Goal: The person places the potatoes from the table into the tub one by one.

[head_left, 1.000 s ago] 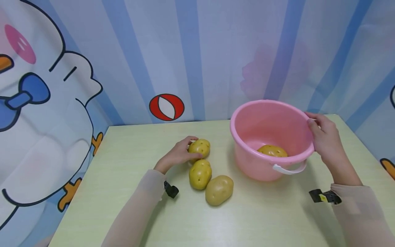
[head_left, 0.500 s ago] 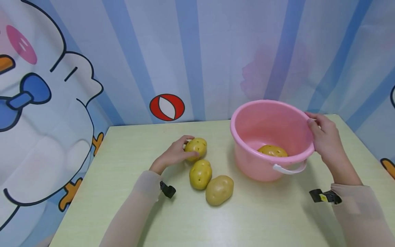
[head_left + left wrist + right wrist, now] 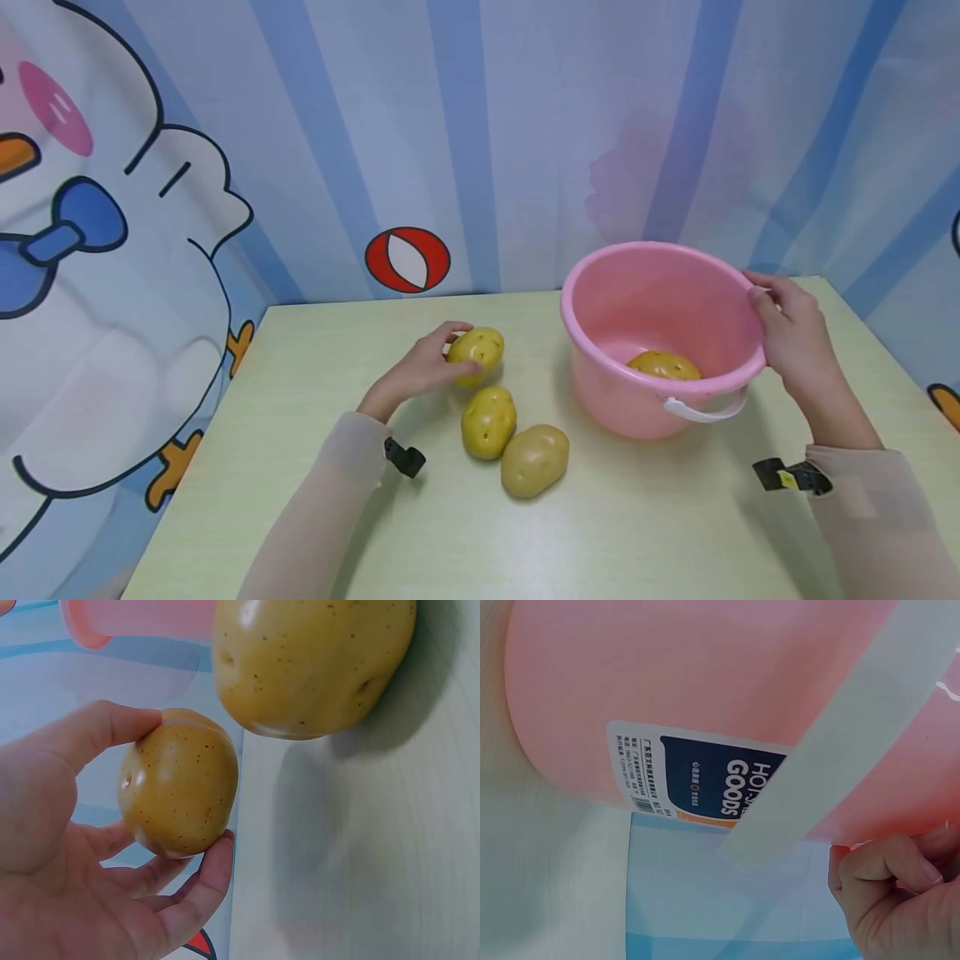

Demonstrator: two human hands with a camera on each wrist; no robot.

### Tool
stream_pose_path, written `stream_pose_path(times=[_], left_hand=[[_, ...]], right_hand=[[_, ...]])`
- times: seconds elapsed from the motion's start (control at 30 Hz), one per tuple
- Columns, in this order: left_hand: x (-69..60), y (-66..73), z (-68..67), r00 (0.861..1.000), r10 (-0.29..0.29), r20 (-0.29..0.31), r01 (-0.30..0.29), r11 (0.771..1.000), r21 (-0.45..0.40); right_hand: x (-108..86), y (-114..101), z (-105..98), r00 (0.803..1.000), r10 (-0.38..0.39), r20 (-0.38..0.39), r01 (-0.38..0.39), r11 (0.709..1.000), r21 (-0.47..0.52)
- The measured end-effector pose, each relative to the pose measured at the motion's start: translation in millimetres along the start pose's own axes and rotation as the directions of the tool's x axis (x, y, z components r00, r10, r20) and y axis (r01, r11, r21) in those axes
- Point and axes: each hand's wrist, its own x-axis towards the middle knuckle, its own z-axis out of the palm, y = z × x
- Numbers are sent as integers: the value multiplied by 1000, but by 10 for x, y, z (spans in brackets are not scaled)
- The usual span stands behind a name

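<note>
- Left hand (image 3: 416,367): grips the upper potato (image 3: 477,354), thumb on one side and fingers curled on the opposite side. The potato appears to be off the worktop (image 3: 450,533).
- Right hand (image 3: 798,333): grips the rim of the pink bucket (image 3: 626,408) on the side away from the left hand. The bucket stands between the hands, mouth up.
- Middle potato (image 3: 489,423): lies just beside the held one, nearer the person than the left hand's fingertips.
- Lower potato (image 3: 535,461): lies beside the middle potato, farther along toward the right hand.
- Inner potato (image 3: 666,365): rests inside the bucket, to the left of the right hand.
- White handle (image 3: 701,415): hangs on the bucket's near side, close to the right hand.
- Step in hand, as judged: handle the held potato while steadying the bucket.
- Maintain opposed thumb and finger pressure across the potato's widest part; its smooth, shiny surface may slip.
- Keep the held potato clear of the middle potato, which could roll if knocked.
- Maintain the rim grip; a loose hold could let the bucket shift.
</note>
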Motion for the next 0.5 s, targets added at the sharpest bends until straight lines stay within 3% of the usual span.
stream_pose_path(times=[0.5], left_hand=[[-96,131,-75,999,41,-4,-41,999,-20]], right_hand=[[-3,-2,-1,1000,13,9,-13,1000,-2]])
